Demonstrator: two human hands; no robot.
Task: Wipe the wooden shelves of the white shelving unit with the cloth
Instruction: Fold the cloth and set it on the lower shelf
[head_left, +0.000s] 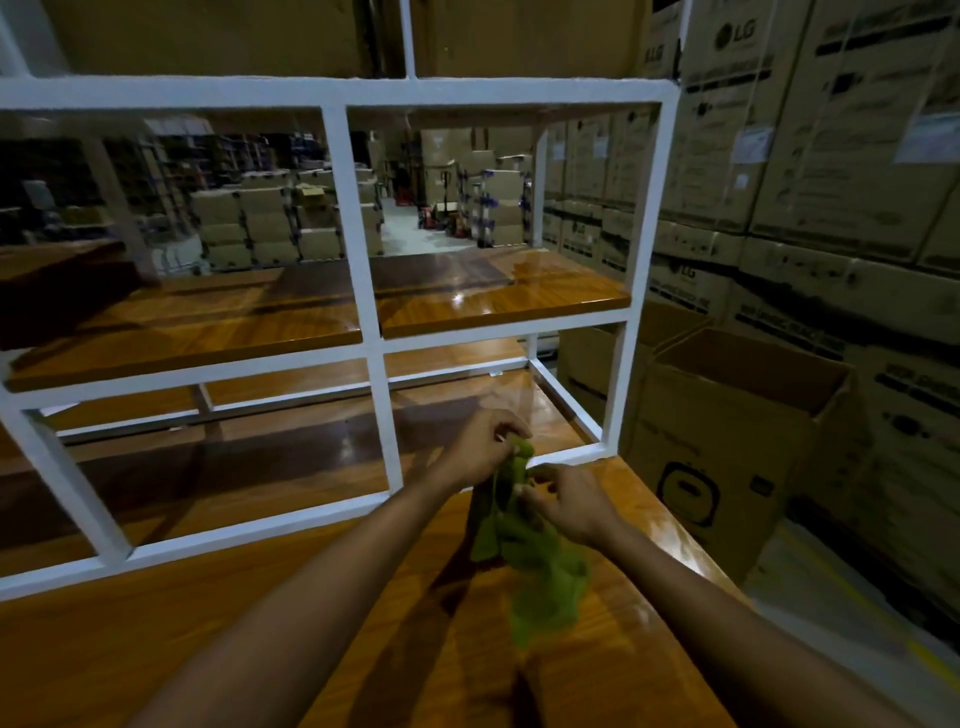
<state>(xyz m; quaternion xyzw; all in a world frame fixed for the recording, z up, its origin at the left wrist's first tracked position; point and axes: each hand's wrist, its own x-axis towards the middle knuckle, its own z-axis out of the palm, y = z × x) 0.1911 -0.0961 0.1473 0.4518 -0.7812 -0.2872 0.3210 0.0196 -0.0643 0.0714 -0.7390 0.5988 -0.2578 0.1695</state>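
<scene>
A green cloth (535, 566) hangs crumpled between both hands, above the wooden table top in front of the white shelving unit (358, 218). My left hand (480, 444) pinches the cloth's top edge. My right hand (569, 501) grips it just below and to the right. The unit's glossy wooden shelves lie beyond: an upper right shelf (498, 299), an upper left shelf (182, 338) and a lower shelf (291, 457). Both hands are in front of the frame's lower right opening, not on any shelf.
The unit stands on a wooden table (208, 639). An open cardboard box (727, 447) sits to the right of the table, with stacked cartons (841, 156) behind it. A dark block (62, 291) lies on the upper left shelf. More boxes fill the warehouse behind.
</scene>
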